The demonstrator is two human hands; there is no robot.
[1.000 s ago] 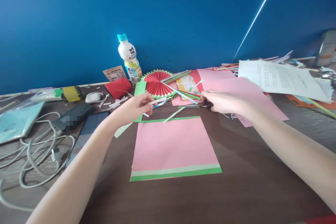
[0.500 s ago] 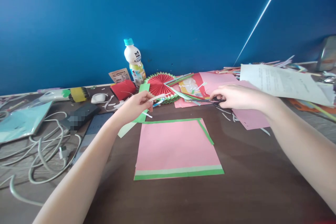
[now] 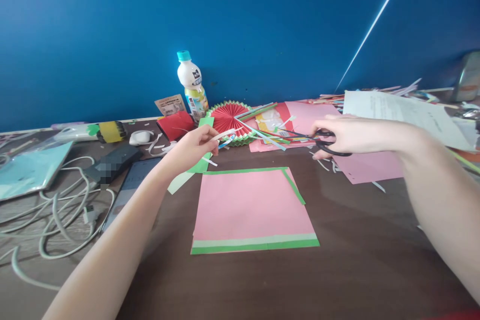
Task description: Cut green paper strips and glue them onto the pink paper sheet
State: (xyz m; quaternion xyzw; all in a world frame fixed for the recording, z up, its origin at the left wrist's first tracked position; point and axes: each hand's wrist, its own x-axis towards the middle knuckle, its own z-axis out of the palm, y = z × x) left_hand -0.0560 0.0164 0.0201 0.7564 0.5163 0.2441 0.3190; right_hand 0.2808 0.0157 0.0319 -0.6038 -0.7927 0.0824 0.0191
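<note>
Pinched between the thumb and fingers of my left hand is a thin white strip. A small blue-and-white piece shows just beside those fingertips. My right hand is closed around the black handles of the scissors, whose blades point left over the paper strips. Below and between my hands lies a pink sheet of paper. Green strips run along its top and bottom edges, and a slanting green strip lies at its upper right. A red folded paper fan with a green zigzag rim stands behind.
A drink bottle stands against the blue wall. On the left are a phone, a black box, tangled white cables and an earphone case. Pink paper and a printed sheet lie on the right.
My right hand has moved slightly right and lifted the scissors, so the black handles now show clearly. My left hand stays nearly in place with the white strip.
</note>
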